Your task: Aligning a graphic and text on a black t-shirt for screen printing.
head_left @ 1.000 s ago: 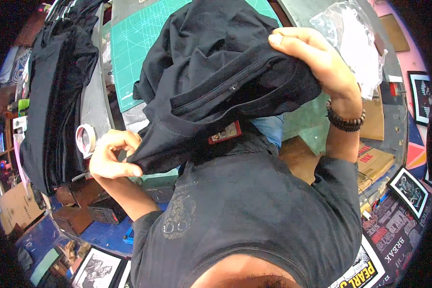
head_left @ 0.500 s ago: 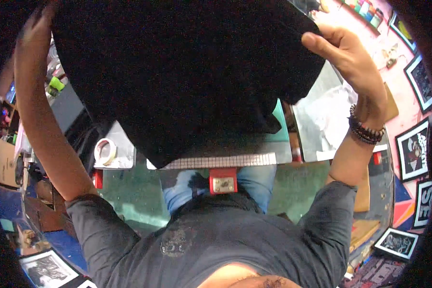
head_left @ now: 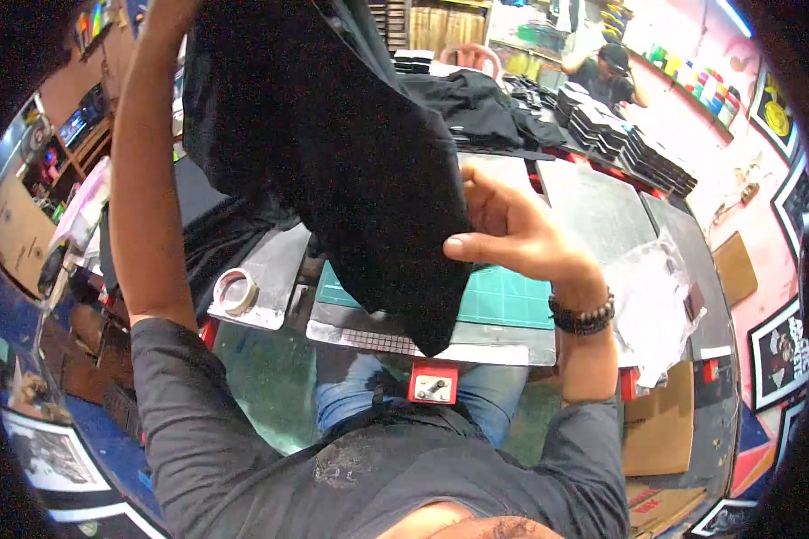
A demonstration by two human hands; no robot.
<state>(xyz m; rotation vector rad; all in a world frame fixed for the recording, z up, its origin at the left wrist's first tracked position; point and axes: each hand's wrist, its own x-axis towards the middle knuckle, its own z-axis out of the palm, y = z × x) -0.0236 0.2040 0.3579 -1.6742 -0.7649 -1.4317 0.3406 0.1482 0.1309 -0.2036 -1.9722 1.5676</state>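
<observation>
A black shirt (head_left: 333,171) hangs bunched in front of me. My right hand (head_left: 512,220) pinches its right edge, thumb in front and fingers partly behind the cloth. My left hand (head_left: 173,11) is raised beside the shirt's upper left and mostly cut off by the top edge; its fingers are hidden, but the cloth hangs from there. Under the shirt's lower tip lies a grey board (head_left: 521,346) with a green cutting mat (head_left: 503,296) and a gridded strip (head_left: 377,341) along its near edge.
A roll of tape (head_left: 234,292) rests on the board at left. Crumpled clear plastic (head_left: 652,310) covers part of the right board. Farther back are a heap of black garments (head_left: 467,103), stacked folded bundles (head_left: 598,121) and another person (head_left: 609,76). A red clamp (head_left: 433,384) juts toward me.
The shirt, spread wide before, has narrowed and folded together. My right hand has moved left and nearer with its edge. The cutting mat and the far side of the room now show.
</observation>
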